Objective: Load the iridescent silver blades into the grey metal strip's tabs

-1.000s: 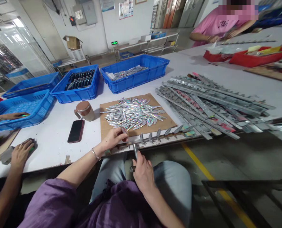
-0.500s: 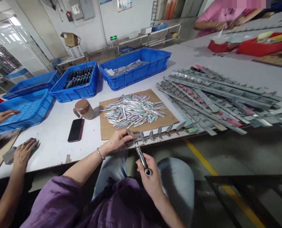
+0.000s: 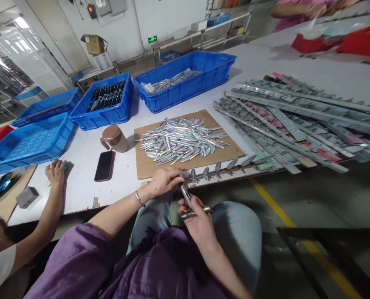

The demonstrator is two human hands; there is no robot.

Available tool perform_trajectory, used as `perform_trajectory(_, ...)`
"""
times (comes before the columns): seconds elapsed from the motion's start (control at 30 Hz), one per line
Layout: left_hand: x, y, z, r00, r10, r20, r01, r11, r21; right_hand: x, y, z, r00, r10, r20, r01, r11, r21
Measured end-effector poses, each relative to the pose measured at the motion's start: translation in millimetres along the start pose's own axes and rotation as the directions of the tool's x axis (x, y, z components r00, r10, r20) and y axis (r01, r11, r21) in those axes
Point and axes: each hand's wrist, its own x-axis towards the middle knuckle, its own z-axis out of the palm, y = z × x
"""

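Observation:
My left hand point(image 3: 164, 182) is closed in a pinch at the near left end of a metal strip point(image 3: 224, 174). A small grey lure-shaped piece is between its fingertips, mostly hidden by them. Several grey lure-shaped pieces stand upright in a row along that strip, which lies at the table's front edge. My right hand point(image 3: 199, 220) grips a metal T-handle tool point(image 3: 186, 197), its shaft pointing up to my left fingertips. Just beyond lies a heap of shiny silver fishing lures point(image 3: 181, 141) on a cardboard sheet point(image 3: 143, 166).
Metal strips point(image 3: 284, 120) are piled on the right. A phone point(image 3: 104, 166) and a brown-lidded mug point(image 3: 114, 139) stand left of the cardboard. Blue crates point(image 3: 185, 93) line the back. At left, a co-worker's hand point(image 3: 56, 172) rests near a grey block point(image 3: 27, 197); another person works far right.
My right hand has tilted the tool so its crossbar shows sideways, with the tip now at my left fingertips. The co-worker's hand has left the grey block. The view has shifted slightly.

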Motion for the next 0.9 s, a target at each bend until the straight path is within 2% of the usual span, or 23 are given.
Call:
perform_trajectory(0.07, 0, 0, 0.3, 1.0, -0.019, 0.005, 0.019, 1.0, 0.011, 1, -1, 0, 0.985, 0.132, 0.113, -0.154, 0.963, 0.223)
perform_trajectory(0.1, 0, 0, 0.4, 1.0, -0.025, 0.008, 0.024, 1.0, 0.011, 1, -3, 0, 0.98, 0.148, 0.131, -0.175, 0.959, 0.225)
perform_trajectory(0.13, 0, 0, 0.5, 1.0, -0.024, 0.01, 0.024, 1.0, 0.008, 0, -5, -2, 0.988, 0.121, 0.097, -0.135, 0.979, 0.154)
perform_trajectory(0.17, 0, 0, 0.7, 1.0, -0.019, 0.011, 0.019, 1.0, 0.004, -1, -8, -4, 0.999, 0.04, 0.028, -0.04, 0.999, 0.008)
perform_trajectory(0.2, 0, 0, 0.9, 1.0, -0.009, 0.009, 0.009, 1.0, 0.002, -2, -11, -6, 0.995, -0.093, -0.029, 0.085, 0.974, -0.208)
perform_trajectory(0.23, 0, 0, 1.0, 1.0, 0.001, 0.006, -0.001, 1.0, 0.002, -3, -14, -8, 0.968, -0.247, -0.034, 0.204, 0.865, -0.458)
perform_trajectory(0.27, 0, 0, 1.2, 1.0, 0.008, 0.001, -0.008, 1.0, 0.003, -4, -17, -10, 0.925, -0.378, 0.023, 0.291, 0.672, -0.68)
perform_trajectory(0.3, 1, 0, 1.3, 1.0, 0.01, -0.001, -0.01, 1.0, 0.006, -4, -20, -12, 0.885, -0.451, 0.117, 0.336, 0.443, -0.832)
perform_trajectory(0.33, 1, 1, 1.3, 1.0, 0.008, -0.003, -0.008, 1.0, 0.007, -4, -22, -13, 0.86, -0.465, 0.209, 0.349, 0.239, -0.906)
perform_trajectory(0.37, 1, 1, 1.3, 1.0, 0.004, -0.005, -0.004, 1.0, 0.007, -4, -23, -13, 0.851, -0.45, 0.27, 0.352, 0.108, -0.93)
perform_trajectory(0.4, 1, 1, 1.2, 1.0, -0.001, -0.004, 0.001, 1.0, 0.005, -3, -23, -13, 0.854, -0.433, 0.289, 0.351, 0.068, -0.934)
perform_trajectory(0.43, 0, 2, 1.1, 1.0, -0.004, -0.003, 0.004, 1.0, 0.002, -2, -22, -13, 0.864, -0.424, 0.27, 0.349, 0.12, -0.929)
perform_trajectory(0.47, 0, 2, 1.1, 1.0, -0.003, -0.003, 0.003, 1.0, 0.001, 0, -19, -13, 0.883, -0.416, 0.217, 0.349, 0.273, -0.897)
perform_trajectory(0.5, 0, 3, 1.0, 1.0, 0.001, -0.003, -0.001, 1.0, 0.001, 2, -16, -13, 0.907, -0.392, 0.151, 0.339, 0.473, -0.813)
perform_trajectory(0.57, -1, 3, 0.9, 1.0, 0.006, -0.004, -0.006, 1.0, 0.01, 6, -9, -11, 0.955, -0.29, 0.057, 0.275, 0.803, -0.529)
perform_trajectory(0.6, -1, 3, 0.9, 1.0, 0.005, -0.004, -0.005, 1.0, 0.017, 8, -6, -10, 0.975, -0.218, 0.048, 0.22, 0.904, -0.368)
perform_trajectory(0.63, -2, 3, 0.9, 1.0, 0.0, -0.003, 0.0, 1.0, 0.023, 9, -4, -9, 0.987, -0.147, 0.065, 0.158, 0.962, -0.224)
perform_trajectory(0.73, -2, 1, 1.0, 1.0, -0.019, 0.007, 0.019, 0.999, 0.029, 9, -7, -7, 0.991, -0.002, 0.133, 0.003, 1.0, -0.01)
perform_trajectory(0.77, -2, 0, 1.1, 1.0, -0.025, 0.01, 0.025, 0.999, 0.028, 8, -11, -8, 0.993, -0.005, 0.116, 0.009, 0.999, -0.034)
perform_trajectory(0.8, -2, -1, 1.4, 0.999, -0.03, 0.012, 0.029, 0.999, 0.027, 6, -15, -10, 0.995, -0.056, 0.084, 0.067, 0.987, -0.144)
perform_trajectory(0.83, -2, -1, 1.7, 0.999, -0.033, 0.013, 0.033, 0.999, 0.028, 5, -20, -12, 0.987, -0.145, 0.066, 0.159, 0.935, -0.317)
perform_trajectory(0.87, -2, -2, 2.1, 0.999, -0.037, 0.014, 0.037, 0.999, 0.031, 3, -26, -14, 0.963, -0.257, 0.082, 0.261, 0.814, -0.52)
perform_trajectory(0.9, -2, -3, 2.5, 0.999, -0.044, 0.015, 0.043, 0.998, 0.037, 1, -31, -15, 0.923, -0.357, 0.146, 0.349, 0.614, -0.708)
